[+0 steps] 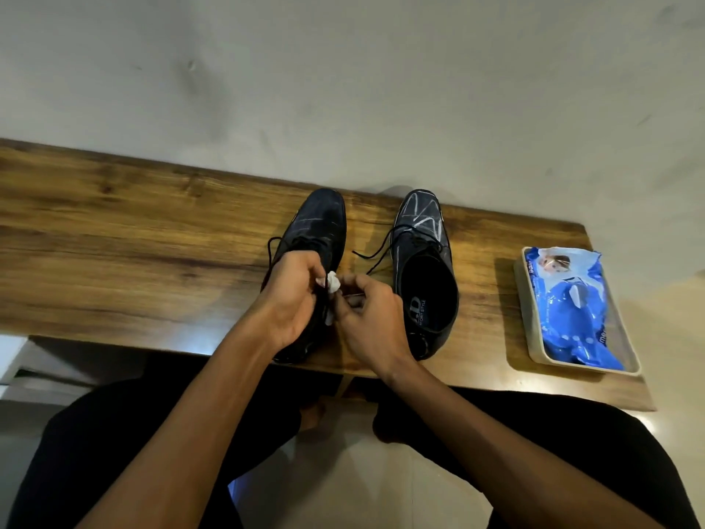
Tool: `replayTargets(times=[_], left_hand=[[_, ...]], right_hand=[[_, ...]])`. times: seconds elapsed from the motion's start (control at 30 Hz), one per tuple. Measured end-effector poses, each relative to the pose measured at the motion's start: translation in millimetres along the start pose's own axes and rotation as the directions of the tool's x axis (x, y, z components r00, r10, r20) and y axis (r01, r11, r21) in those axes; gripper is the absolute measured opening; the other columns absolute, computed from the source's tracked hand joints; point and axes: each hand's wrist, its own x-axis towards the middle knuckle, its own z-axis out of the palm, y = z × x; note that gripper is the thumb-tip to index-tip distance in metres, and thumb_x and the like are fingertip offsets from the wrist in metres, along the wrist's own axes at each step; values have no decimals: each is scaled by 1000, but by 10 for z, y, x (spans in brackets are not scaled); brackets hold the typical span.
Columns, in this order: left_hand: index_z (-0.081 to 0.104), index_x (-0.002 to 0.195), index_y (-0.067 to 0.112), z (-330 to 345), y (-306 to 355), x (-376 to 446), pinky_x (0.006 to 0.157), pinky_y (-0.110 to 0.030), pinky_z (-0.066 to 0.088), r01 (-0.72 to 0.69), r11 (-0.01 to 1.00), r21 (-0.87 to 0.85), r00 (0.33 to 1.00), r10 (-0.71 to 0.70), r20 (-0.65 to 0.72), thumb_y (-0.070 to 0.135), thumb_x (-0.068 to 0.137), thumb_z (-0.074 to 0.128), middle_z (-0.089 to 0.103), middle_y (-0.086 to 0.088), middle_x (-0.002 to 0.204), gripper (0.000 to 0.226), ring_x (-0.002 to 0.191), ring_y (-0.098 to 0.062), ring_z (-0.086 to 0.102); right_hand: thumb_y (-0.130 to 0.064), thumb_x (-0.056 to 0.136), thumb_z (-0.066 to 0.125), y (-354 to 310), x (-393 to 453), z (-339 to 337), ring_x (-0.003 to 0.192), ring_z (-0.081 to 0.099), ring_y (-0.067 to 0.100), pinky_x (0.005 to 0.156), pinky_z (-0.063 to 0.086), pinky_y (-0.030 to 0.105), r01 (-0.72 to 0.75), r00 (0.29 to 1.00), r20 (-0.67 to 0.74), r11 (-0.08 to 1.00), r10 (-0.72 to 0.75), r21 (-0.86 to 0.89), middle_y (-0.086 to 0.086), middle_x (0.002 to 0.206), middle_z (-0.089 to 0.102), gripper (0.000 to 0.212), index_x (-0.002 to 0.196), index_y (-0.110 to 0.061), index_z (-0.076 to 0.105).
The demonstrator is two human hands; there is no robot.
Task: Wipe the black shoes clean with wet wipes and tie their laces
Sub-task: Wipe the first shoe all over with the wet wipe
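centrally, two black lace-up shoes stand side by side on a wooden tabletop [114,231], toes toward the pale wall [343,70].

1. left shoe [320,223]: faint white streaks on the toe. its rear half is hidden behind both hands. one loose lace [271,250] loops out at its left side.
2. right shoe [423,257]: bold white scribble marks across the toe and vamp. opening fully visible, with printed insole lettering. its untied lace [375,253] trails left onto the tabletop between the shoes.
3. left hand [292,299]: fingers curled, pinching a small crumpled white wet wipe [332,281] above the left shoe's opening.
4. right hand [368,315]: fingers curled, fingertips meeting the same wipe from the right side; whether it also pinches a lace cannot be told.
5. blue wet wipe packet [572,311]: lies in a shallow beige tray [523,299] near the right end of the tabletop, well apart from the shoes.

obstructions: the forearms cross the near table edge and cover the left shoe's heel. dark trousers [114,452] fill the lower view, with bare toes visible on the light floor [362,490] below the table.
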Motion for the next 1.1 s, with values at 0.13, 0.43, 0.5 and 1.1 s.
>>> replayTargets(times=[0.13, 0.43, 0.5, 1.1], left_hand=[[53, 95, 18, -128, -33, -97, 69, -38, 45, -105, 441, 892, 991, 125, 55, 21, 89, 52, 58, -5, 90, 7, 82, -22, 56], [65, 91, 21, -249, -120, -165, 69, -35, 49, -160, 409, 898, 983, 152, 106, 11, 96, 52, 69, -9, 79, 17, 75, -25, 64], [67, 80, 21, -302, -69, -185, 76, -41, 52, -137, 573, 808, 988, 132, 75, 6, 90, 50, 71, -14, 80, 25, 80, -32, 68], [45, 77, 9, -365, 55, -294, 63, -41, 42, -348, 335, 876, 936, 171, 306, 8, 96, 58, 51, -7, 66, 23, 62, -22, 51]], right_hand=[[-19, 97, 63, 27, 3, 6, 78, 70, -2, 70, 59, 22, 18, 1000, 4, 1000, -18, -4, -9, 87, 75, 18, 113, -19, 71], [-13, 92, 67, 61, -133, 65, 86, 70, 6, 78, 59, 31, 118, 993, 3, 993, -118, -22, -3, 95, 74, 14, 104, -15, 73], [-12, 90, 68, 47, -165, 86, 91, 67, 9, 79, 59, 32, 171, 985, 15, 984, -171, -54, -1, 100, 71, 17, 107, -13, 73], [-9, 93, 64, -137, 396, -57, 89, 68, 8, 83, 56, 35, 238, 953, -166, 966, -253, -105, -4, 97, 75, 21, 106, -18, 77]])
